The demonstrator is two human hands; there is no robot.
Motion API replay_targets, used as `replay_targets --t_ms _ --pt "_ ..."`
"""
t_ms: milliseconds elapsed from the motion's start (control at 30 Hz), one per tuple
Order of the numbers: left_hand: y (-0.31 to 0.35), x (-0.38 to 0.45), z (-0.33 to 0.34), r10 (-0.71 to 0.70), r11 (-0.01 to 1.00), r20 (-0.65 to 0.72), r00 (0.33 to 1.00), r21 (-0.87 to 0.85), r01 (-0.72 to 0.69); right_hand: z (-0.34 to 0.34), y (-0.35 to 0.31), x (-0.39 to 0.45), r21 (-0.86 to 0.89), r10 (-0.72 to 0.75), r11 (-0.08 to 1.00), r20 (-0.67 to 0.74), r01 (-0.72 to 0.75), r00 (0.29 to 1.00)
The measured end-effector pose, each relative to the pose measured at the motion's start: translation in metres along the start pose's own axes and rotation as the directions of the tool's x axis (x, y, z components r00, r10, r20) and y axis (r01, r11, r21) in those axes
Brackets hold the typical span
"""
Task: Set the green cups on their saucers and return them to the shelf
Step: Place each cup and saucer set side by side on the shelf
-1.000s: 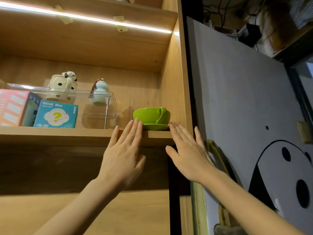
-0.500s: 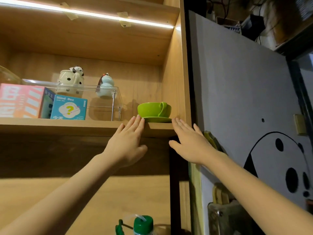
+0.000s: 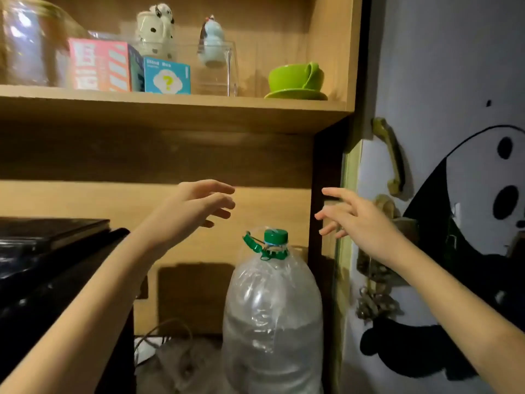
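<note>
Wooden shelf (image 3: 170, 109) holds a green cup (image 3: 292, 76) on its saucer (image 3: 295, 94) at the right end, just beside the cabinet's side wall. Left of it stand a clear case (image 3: 218, 69) with two figurines, a blue box (image 3: 167, 76) and a pink box (image 3: 99, 65). Below, well apart from the cup, the left hand (image 3: 193, 207) and right hand (image 3: 360, 220) hover empty (fingers spread) above a water jug (image 3: 272, 308).
</note>
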State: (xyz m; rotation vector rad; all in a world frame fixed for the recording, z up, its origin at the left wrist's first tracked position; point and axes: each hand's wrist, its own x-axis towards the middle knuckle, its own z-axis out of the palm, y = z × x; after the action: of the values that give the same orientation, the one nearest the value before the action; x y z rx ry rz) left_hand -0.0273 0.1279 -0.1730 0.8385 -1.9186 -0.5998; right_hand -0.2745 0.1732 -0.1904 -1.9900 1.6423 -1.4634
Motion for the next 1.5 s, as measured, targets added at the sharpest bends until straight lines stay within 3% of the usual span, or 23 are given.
replay_targets --t_ms 167,367,633,767,900,1000,1100,1333,1500 --pt "-0.06 -0.077 0.01 -0.247 0.963 -0.045 0.968 -0.123 0.24 0.057 0.053 -0.061 0.087 0.174 0.978 0.159 -0.189 0.972" --pt "-0.136 -0.166 0.036 -0.502 0.849 -0.07 0.862 -0.231 0.476 0.134 0.097 -0.135 0.179 0.348 0.89 0.327 -0.419 0.879" --pt "-0.234 -0.286 0.077 -0.825 0.552 -0.03 0.565 -0.258 0.793 0.233 0.165 -0.22 0.16 0.56 0.714 0.452 -0.681 0.694" --pt "-0.265 -0.33 0.102 -0.938 0.33 -0.004 0.348 -0.322 0.887 0.277 0.188 -0.256 0.151 0.684 0.541 0.494 -0.828 0.537" --pt "-0.284 -0.346 0.116 -0.964 0.231 0.045 0.261 -0.343 0.91 0.301 0.189 -0.275 0.134 0.728 0.395 0.557 -0.909 0.399" --pt "-0.29 -0.342 0.12 -0.964 0.195 0.091 0.25 -0.399 0.896 0.309 0.186 -0.277 0.143 0.718 0.322 0.607 -0.936 0.34" --pt "-0.298 -0.337 0.124 -0.938 0.24 0.156 0.31 -0.351 0.905 0.316 0.182 -0.275 0.149 0.695 0.278 0.65 -0.949 0.306" --pt "-0.313 -0.334 0.127 -0.92 0.284 0.174 0.352 -0.323 0.903 0.33 0.191 -0.273 0.103 0.719 0.323 0.62 -0.941 0.315" --pt "-0.314 -0.332 0.121 -0.902 0.224 0.269 0.337 -0.374 0.9 0.328 0.191 -0.272 0.082 0.722 0.331 0.62 -0.94 0.309"
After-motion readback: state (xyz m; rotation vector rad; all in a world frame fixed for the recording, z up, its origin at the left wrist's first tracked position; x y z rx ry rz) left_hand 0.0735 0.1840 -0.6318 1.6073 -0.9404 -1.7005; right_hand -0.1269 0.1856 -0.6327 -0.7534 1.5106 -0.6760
